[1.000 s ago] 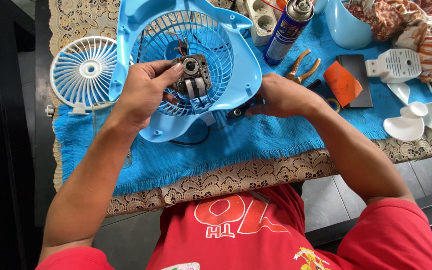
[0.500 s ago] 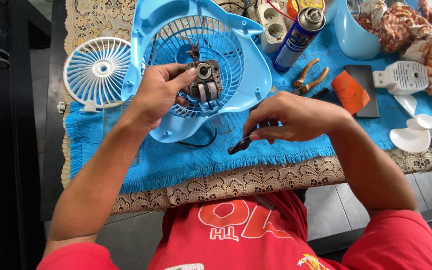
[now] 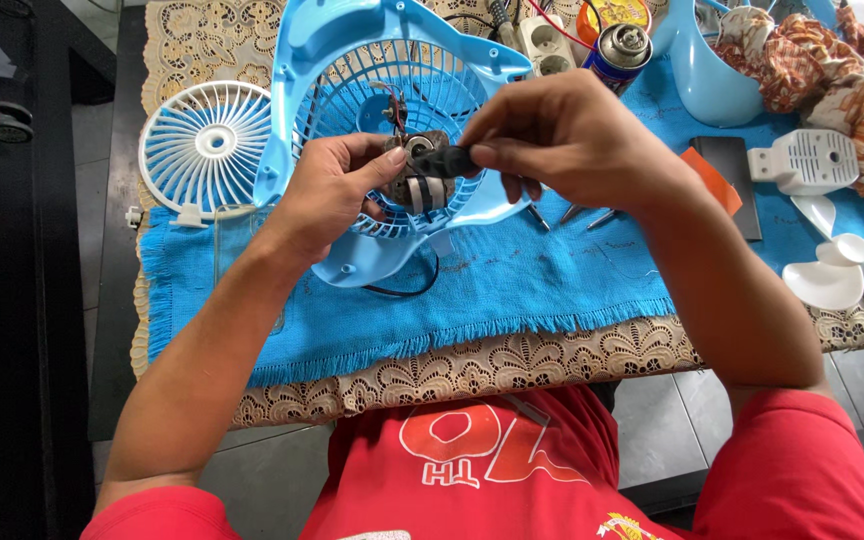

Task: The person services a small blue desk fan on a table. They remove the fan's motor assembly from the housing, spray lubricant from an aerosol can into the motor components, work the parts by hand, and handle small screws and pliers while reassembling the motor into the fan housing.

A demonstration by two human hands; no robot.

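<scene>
Left hand (image 3: 327, 195) clamps the small motor (image 3: 420, 180) at the centre of the blue fan housing (image 3: 352, 60). Right hand (image 3: 562, 135) pinches a black screwdriver handle (image 3: 444, 160) just over the motor. Risk: the tip slips off, since the housing stands tilted on the blue cloth (image 3: 512, 290).

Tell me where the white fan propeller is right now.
In the head view, the white fan propeller lies at the far right on the blue cloth, just below the white vented cover.

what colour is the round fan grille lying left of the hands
White, the round plastic fan grille, clearest in the head view.
</scene>
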